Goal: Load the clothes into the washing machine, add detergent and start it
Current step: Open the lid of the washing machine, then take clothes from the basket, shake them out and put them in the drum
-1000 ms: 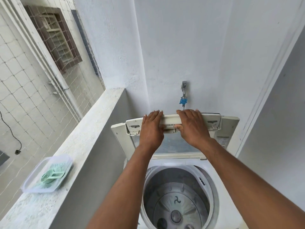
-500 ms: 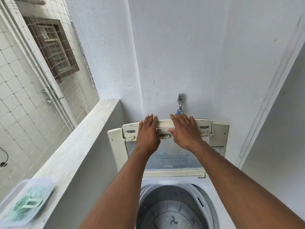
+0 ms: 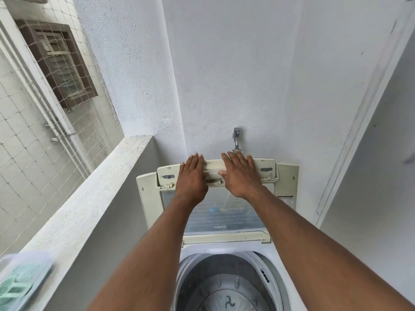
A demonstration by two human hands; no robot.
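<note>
Both hands have slid higher up the lid [image 3: 216, 212], which now stands nearly upright against the wall [image 3: 224, 75], more raised than a second ago. Fingers of the left hand [image 3: 190, 176] lie straight and close together, flat on the lid's top edge bar; those of the right hand [image 3: 238, 175] are straight and slightly spread, thumb out to the side, also flat on that bar. Neither grips anything. The lid's long axis runs left to right, its clear panel facing the person. Below the lid the washing machine [image 3: 280, 265] drum [image 3: 226, 288] opens upward. Just above the lid a tap [image 3: 236, 138] projects from the wall. Left of the lid, on the ledge [image 3: 94, 194], sits a plastic container [image 3: 20, 281].
</note>
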